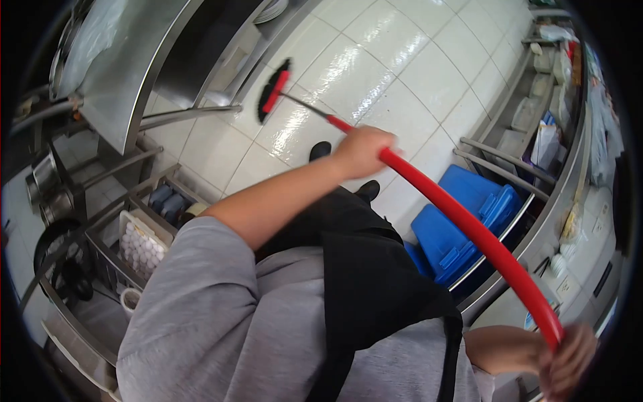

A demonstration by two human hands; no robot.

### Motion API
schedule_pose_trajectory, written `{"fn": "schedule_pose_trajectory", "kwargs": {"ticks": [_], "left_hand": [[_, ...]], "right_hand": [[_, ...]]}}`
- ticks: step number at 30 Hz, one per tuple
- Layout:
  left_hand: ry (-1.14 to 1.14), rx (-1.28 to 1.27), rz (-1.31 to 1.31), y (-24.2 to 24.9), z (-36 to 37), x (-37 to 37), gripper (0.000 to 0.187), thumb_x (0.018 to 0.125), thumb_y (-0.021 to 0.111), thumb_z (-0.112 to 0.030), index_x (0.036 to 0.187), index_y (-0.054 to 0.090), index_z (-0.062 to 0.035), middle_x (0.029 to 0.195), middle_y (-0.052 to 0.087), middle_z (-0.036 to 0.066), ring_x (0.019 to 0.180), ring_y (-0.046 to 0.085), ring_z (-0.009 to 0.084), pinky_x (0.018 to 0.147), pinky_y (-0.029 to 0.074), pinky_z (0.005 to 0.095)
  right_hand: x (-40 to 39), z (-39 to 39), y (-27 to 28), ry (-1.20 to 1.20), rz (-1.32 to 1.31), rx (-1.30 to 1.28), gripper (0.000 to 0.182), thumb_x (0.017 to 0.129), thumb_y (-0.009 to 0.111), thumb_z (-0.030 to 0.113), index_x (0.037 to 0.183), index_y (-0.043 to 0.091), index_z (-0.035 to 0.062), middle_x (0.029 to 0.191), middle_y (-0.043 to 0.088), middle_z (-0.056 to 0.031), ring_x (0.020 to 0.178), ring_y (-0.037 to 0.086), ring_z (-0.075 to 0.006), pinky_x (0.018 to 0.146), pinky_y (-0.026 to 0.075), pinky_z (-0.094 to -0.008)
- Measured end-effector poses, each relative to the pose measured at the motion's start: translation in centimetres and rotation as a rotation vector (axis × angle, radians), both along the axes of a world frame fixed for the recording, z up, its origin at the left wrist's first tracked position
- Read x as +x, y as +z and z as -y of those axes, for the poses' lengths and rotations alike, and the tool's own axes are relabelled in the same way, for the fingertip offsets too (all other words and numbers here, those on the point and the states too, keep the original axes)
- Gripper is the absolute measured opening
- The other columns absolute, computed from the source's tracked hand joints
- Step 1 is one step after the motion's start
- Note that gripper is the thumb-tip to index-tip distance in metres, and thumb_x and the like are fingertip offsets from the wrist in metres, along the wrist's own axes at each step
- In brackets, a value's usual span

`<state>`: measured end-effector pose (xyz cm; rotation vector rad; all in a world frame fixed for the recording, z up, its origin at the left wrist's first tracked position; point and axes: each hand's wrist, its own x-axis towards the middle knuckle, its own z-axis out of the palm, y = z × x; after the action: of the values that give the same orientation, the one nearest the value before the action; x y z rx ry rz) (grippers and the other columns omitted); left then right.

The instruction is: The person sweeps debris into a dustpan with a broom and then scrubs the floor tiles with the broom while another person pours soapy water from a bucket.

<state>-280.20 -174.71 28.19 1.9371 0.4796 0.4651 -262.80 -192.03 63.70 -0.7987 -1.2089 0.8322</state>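
Note:
A long red handle [469, 224] runs from the lower right up to a red and black brush head [274, 92] on the wet tiled floor at the upper left. My left hand [365, 153] is wrapped round the handle near its brush end. At the lower right, my right hand [568, 358] is closed on the handle's top end, a little blurred. The brush head lies near the foot of the steel unit. Between the two hands the handle crosses above the blue bins.
Blue lidded bins [445, 238] stand under the right-hand steel counter [495, 281]. A steel unit [127, 80] juts out at the upper left. On the left are shelves with a tray of eggs [140, 249] and pans [47, 171]. My dark shoes [320, 151] are on the tiles [402, 100].

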Motion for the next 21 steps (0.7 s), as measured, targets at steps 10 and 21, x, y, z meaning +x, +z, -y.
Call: {"fn": "schedule_pose_trajectory", "kwargs": {"ticks": [10, 21], "left_hand": [[-0.687, -0.158, 0.178, 4.6, 17.8, 9.6, 0.017, 0.074, 0.063, -0.024, 0.067, 0.055, -0.0101, 0.065, 0.060, 0.012, 0.066, 0.060, 0.0360, 0.059, 0.046, 0.0484], [-1.197, 0.261, 0.056, -4.1, 20.1, 28.3, 0.007, 0.071, 0.063, -0.013, 0.076, 0.059, -0.0098, 0.074, 0.062, 0.013, 0.076, 0.061, 0.0360, 0.071, 0.048, 0.0471]], "right_hand": [[-4.4, 13.5, 9.8, -0.514, 0.235, -0.152, 0.036, 0.091, 0.048, 0.029, 0.059, 0.040, 0.0162, 0.049, 0.043, 0.0072, 0.043, 0.042, -0.0054, 0.049, 0.039, -0.0240], [-6.9, 20.3, -4.6, -1.820, 0.243, -0.035, 0.037, 0.088, 0.045, 0.020, 0.054, 0.031, 0.0163, 0.043, 0.026, 0.0028, 0.041, 0.030, -0.0097, 0.055, 0.034, -0.0278]]}}
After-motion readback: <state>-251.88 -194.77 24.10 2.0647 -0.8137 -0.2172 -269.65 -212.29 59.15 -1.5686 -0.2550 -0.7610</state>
